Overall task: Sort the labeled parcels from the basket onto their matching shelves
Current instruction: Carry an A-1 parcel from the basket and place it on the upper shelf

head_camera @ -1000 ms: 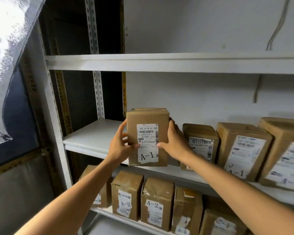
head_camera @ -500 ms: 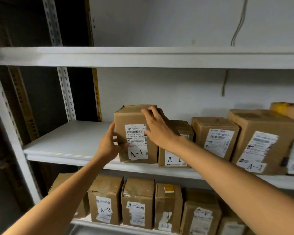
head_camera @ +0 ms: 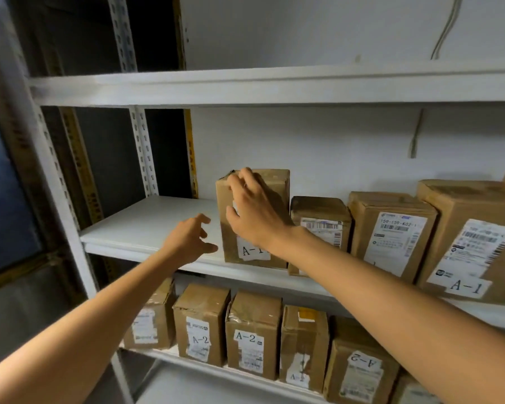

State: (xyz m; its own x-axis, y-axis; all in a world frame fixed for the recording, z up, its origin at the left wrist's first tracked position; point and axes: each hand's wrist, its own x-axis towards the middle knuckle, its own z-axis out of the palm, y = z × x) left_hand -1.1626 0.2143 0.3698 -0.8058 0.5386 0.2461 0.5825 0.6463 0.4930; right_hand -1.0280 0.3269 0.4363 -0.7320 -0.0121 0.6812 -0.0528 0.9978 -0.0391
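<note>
On the lower shelf (head_camera: 187,361), nearest the camera, a row of A-2 parcels (head_camera: 252,336) is being kept upright. Above it, the left hand (head_camera: 188,243) is being held open over the middle shelf (head_camera: 146,225), fingers loosely spread, just beside the left face of the A-1 parcel (head_camera: 276,191) but apart from it. That parcel is being gripped by the right hand (head_camera: 260,217): its fingers (head_camera: 236,182) are being curled over the top left corner, the thumb laid on the front. The parcel is being stood upright near the shelf's front edge, at the left end of a row, with 3 more brown parcels (head_camera: 391,228) to its right. A white wall (head_camera: 303,147) is being seen behind.
</note>
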